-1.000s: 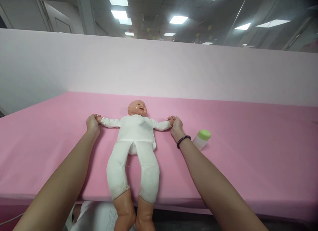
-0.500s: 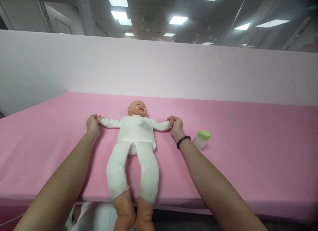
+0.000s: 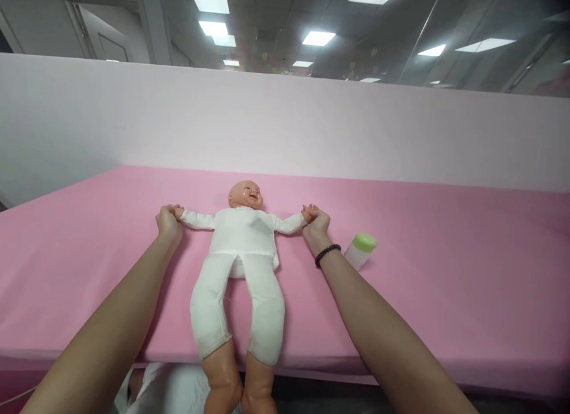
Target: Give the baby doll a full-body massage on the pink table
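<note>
A baby doll [image 3: 244, 236] with a white cloth body lies on its back, arms stretched out to both sides. Its plastic lower legs hang past the near edge of the pink surface. My left hand [image 3: 169, 223] is closed around the doll's hand at the left. At the right, my right hand [image 3: 317, 225], with a dark beaded bracelet [image 3: 328, 255] at the wrist, grips the doll's other hand, whose small fingers show above mine. Beside my right wrist is a bottle [image 3: 360, 252] with a green cap, partly hidden by my forearm.
The pink padded table [image 3: 445, 271] spreads out on both sides of the doll. Behind it rises a white wall panel [image 3: 285, 123], with glass above reflecting ceiling lights. White cloth [image 3: 171, 387] shows below the table's front edge.
My right hand has shifted slightly, and the doll's hand in it sits a little higher. My left hand has moved very slightly to the right. The doll's body stays in place.
</note>
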### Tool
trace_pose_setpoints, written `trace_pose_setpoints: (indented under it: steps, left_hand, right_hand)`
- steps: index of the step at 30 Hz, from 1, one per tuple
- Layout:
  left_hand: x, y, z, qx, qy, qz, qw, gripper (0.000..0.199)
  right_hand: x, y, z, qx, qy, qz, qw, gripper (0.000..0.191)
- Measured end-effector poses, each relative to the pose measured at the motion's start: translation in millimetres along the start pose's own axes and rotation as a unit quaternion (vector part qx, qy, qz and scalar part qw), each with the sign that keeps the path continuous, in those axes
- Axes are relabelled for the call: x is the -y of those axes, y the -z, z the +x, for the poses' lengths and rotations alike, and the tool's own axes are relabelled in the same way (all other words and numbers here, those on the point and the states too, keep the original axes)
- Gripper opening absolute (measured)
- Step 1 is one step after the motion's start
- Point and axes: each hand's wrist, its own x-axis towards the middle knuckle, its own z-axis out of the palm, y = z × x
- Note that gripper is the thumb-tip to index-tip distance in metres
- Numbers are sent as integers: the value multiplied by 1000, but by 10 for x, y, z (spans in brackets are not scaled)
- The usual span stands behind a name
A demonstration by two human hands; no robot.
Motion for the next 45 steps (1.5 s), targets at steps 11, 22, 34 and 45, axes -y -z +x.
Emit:
trace_pose_setpoints:
  steps: [11,22,34,45]
  left_hand:
    - [0,-25,-180,48,-80,64,994,34]
    - [-45,-57,-466,132,-233,181,946,33]
    - [27,-36,-493,187,-320,304,877,47]
    - [-13,-57,-405,218,-317,352,853,47]
  right_hand:
    - [85,-169,-363,10,75,-75,994,28]
    - [34,-194,-422,61,171,-216,959,25]
    - [93,-257,-547,148,166,-200,954,22]
    - [67,-269,-501,183,217,-295,912,30]
